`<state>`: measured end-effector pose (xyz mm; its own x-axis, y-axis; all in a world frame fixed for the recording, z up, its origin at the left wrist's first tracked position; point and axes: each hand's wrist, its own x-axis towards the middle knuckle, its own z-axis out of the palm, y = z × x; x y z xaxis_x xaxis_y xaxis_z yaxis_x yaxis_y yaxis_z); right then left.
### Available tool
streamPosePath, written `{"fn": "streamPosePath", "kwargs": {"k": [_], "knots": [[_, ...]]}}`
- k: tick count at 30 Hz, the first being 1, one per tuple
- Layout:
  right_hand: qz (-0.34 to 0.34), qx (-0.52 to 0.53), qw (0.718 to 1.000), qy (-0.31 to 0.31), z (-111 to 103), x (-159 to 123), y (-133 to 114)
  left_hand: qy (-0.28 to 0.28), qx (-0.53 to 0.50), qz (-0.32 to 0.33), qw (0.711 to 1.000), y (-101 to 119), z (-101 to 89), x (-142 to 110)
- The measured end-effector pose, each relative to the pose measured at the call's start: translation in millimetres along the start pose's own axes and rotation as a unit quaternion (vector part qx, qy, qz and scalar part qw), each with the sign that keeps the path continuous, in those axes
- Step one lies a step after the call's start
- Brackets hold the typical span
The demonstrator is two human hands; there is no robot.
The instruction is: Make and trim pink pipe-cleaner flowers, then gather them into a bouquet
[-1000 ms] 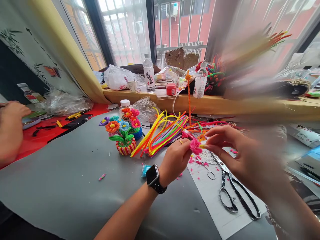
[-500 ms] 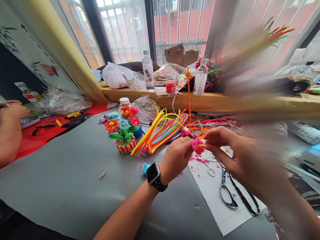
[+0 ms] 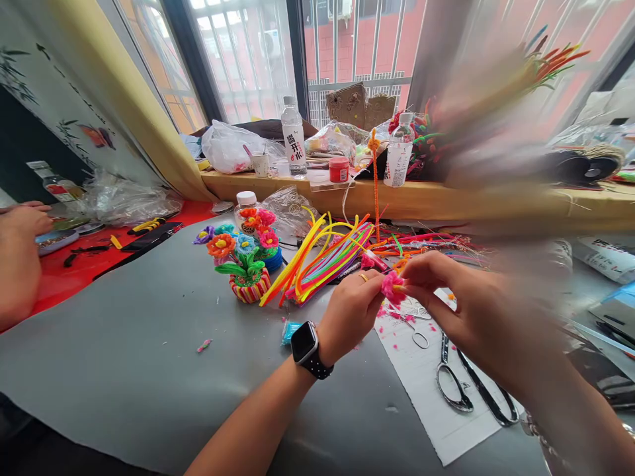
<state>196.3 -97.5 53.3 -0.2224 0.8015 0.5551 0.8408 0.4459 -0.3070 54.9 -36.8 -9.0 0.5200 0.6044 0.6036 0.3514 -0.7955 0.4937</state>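
A small fuzzy pink pipe-cleaner flower [image 3: 392, 288] is held between my hands above the table. My left hand [image 3: 351, 305], with a watch and a ring, is closed on its left side. From the right, my right hand [image 3: 454, 301] pinches the short yellow pipe cleaner [image 3: 398, 287] at the flower's centre between thumb and forefinger. Beneath my hands lies a white sheet of card [image 3: 421, 396] with pink fluff scraps, large scissors [image 3: 452, 387] and small scissors [image 3: 419, 338]. Past my left hand is a bundle of colourful pipe cleaners [image 3: 327, 264].
A striped pot of pipe-cleaner flowers [image 3: 249, 285] stands left of the bundle. Bottles, including a water bottle [image 3: 294, 142], and a red jar [image 3: 338, 169] line the sill. A blue packet [image 3: 290, 332] lies by my left wrist. Another person's arm [image 3: 20, 264] rests at far left.
My hands and the pink flower stay almost in place, with only a slight shift of the right fingers. The other person's hand at far left has moved a little leftward.
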Motion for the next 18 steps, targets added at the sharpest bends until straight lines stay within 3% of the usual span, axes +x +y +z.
{"fn": "streamPosePath", "kwargs": {"k": [18], "knots": [[-0.002,-0.023,1.000,-0.003,0.1,-0.5,0.6,-0.020,-0.020,-0.022,0.999,1.7,2.5,-0.7]]}}
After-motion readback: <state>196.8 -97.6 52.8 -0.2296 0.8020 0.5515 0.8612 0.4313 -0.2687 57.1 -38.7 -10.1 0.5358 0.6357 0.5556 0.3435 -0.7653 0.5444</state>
